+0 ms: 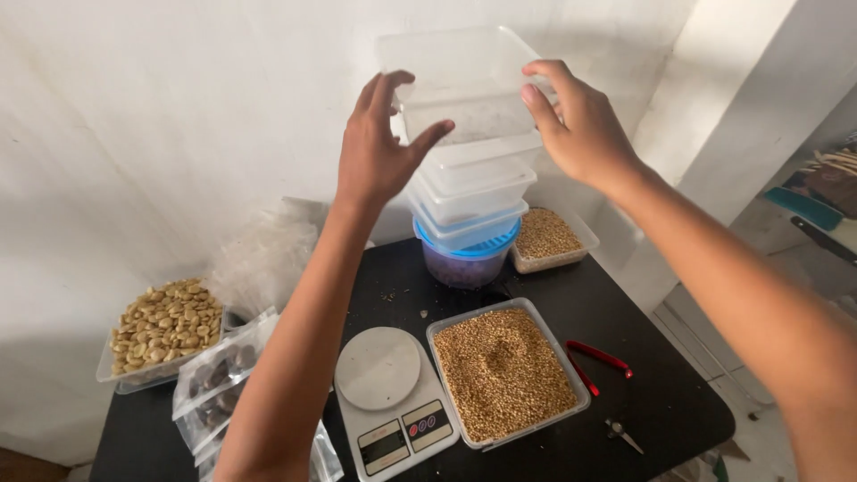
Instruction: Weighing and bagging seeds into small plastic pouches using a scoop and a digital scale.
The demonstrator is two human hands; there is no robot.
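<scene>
The top clear container (464, 85) is sitting level at the head of the stack of clear tubs (471, 192), its long axis running left to right between the two hands. The left hand (379, 147) is pressing its fingers to the container's left end, thumb spread below; the right hand (576, 125) is curling its fingertips over the right end, so both are gripping it about equally. The stack is resting on a round blue-lidded tub (466, 259). Behind-right of that tub is lying a small tray of grain (546, 239); in front, a larger tray of grain (504, 370), a kitchen scale (388, 402) and red pliers (596, 361).
</scene>
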